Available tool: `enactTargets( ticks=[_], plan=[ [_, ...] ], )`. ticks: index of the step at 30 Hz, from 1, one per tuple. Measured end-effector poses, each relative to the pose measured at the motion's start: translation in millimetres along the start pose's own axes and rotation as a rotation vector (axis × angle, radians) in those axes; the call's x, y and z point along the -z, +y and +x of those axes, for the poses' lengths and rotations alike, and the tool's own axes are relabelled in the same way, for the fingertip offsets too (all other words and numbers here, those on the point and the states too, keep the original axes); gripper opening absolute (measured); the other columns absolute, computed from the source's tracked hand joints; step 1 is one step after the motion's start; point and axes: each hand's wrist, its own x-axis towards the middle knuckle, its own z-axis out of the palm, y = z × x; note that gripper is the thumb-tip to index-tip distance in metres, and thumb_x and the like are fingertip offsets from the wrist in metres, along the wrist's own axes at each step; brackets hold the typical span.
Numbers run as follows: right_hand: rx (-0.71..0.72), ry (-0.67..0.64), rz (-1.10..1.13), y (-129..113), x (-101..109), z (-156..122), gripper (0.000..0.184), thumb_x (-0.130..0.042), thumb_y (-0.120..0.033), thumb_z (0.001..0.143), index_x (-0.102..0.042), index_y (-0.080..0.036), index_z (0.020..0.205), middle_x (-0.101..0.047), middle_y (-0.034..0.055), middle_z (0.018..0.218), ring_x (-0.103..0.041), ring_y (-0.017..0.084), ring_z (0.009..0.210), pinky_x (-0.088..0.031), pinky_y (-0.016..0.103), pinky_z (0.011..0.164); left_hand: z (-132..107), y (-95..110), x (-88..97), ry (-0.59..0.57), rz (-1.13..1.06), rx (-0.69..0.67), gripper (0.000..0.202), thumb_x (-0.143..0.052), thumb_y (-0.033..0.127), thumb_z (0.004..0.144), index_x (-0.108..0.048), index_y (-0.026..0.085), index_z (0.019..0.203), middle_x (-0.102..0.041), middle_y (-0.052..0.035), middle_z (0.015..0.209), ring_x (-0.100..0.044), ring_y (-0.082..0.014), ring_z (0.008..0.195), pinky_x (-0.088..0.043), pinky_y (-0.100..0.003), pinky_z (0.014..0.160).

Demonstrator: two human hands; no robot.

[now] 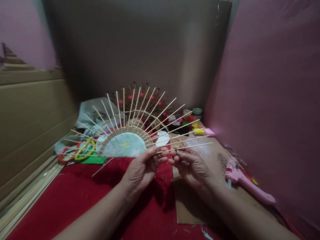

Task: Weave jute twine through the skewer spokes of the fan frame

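Observation:
A half-round woven piece (136, 129) with a pale blue-green patterned centre (123, 145) stands in front of me, and thin wooden sticks (150, 110) fan out from its braided rim. With thumb and fingers, my left hand (145, 166) pinches the lowest stick on the right side, close to the rim. My right hand (191, 163) has its fingers closed around the same stick a little farther out, apparently with a thin strand that also loops through neighbouring sticks. The fingers hide where the strand meets the stick. A thin curved strand (136, 111) crosses several upper sticks.
A pink glue gun (250, 185) lies at the right on a brown board (192, 203). Red and yellow scissors handles (85, 150) sit at the left, by long strips (27, 196). Behind stands another fan with pink flowers (141, 94). Red cloth (82, 196) covers the surface.

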Motion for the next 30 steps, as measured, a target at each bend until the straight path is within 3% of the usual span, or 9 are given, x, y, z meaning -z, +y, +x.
enactTargets(
  ticks=[8, 15, 22, 25, 30],
  plan=[
    [-0.001, -0.044, 0.001, -0.3, 1.0, 0.7, 0.011, -0.067, -0.006, 0.061, -0.067, -0.011, 0.071, -0.068, 0.0046, 0.069, -0.058, 0.008, 0.055, -0.051, 0.022, 0.064, 3.1, 1.1, 1.4, -0.012, -0.025, 0.011, 0.019, -0.049, 0.009, 0.080, -0.068, 0.006, 0.077, -0.070, -0.0153, 0.082, -0.067, -0.0183, 0.076, -0.054, -0.023, 0.072],
    [-0.011, -0.038, 0.024, 1.6, 1.7, 0.9, 0.004, -0.065, -0.010, 0.065, -0.068, -0.013, 0.067, -0.067, 0.0039, 0.064, -0.057, 0.008, 0.053, -0.050, 0.021, 0.059, 1.4, 1.0, 2.2, 0.035, 0.002, 0.035, 0.015, -0.054, 0.012, 0.077, -0.067, 0.006, 0.078, -0.070, -0.0153, 0.081, -0.067, -0.0203, 0.077, -0.054, -0.027, 0.072],
    [-0.017, -0.048, 0.003, 4.7, 4.6, 3.1, 0.005, -0.064, -0.010, 0.066, -0.066, -0.014, 0.066, -0.066, 0.0031, 0.065, -0.056, 0.008, 0.055, -0.049, 0.020, 0.057, 2.3, -0.4, 3.2, 0.008, -0.012, 0.063, 0.015, -0.053, 0.011, 0.077, -0.068, 0.006, 0.077, -0.070, -0.0142, 0.077, -0.066, -0.0185, 0.073, -0.054, -0.027, 0.071],
    [-0.063, -0.030, 0.050, 4.4, 4.4, 3.4, 0.005, -0.065, -0.008, 0.064, -0.065, -0.013, 0.066, -0.065, 0.0029, 0.063, -0.055, 0.008, 0.054, -0.049, 0.019, 0.055, 3.4, 0.2, 3.9, 0.031, -0.005, 0.062, 0.015, -0.053, 0.010, 0.076, -0.068, 0.006, 0.075, -0.070, -0.0126, 0.075, -0.066, -0.0174, 0.072, -0.054, -0.025, 0.070],
    [-0.261, 0.084, 0.185, -0.1, 1.0, -0.6, 0.007, -0.066, -0.004, 0.059, -0.064, -0.010, 0.063, -0.063, 0.0024, 0.058, -0.054, 0.005, 0.049, -0.048, 0.014, 0.051, 3.5, 1.3, 3.6, 0.067, 0.019, 0.071, 0.014, -0.054, 0.008, 0.075, -0.067, 0.006, 0.073, -0.069, -0.0105, 0.074, -0.065, -0.0160, 0.069, -0.054, -0.024, 0.067]
  ],
)
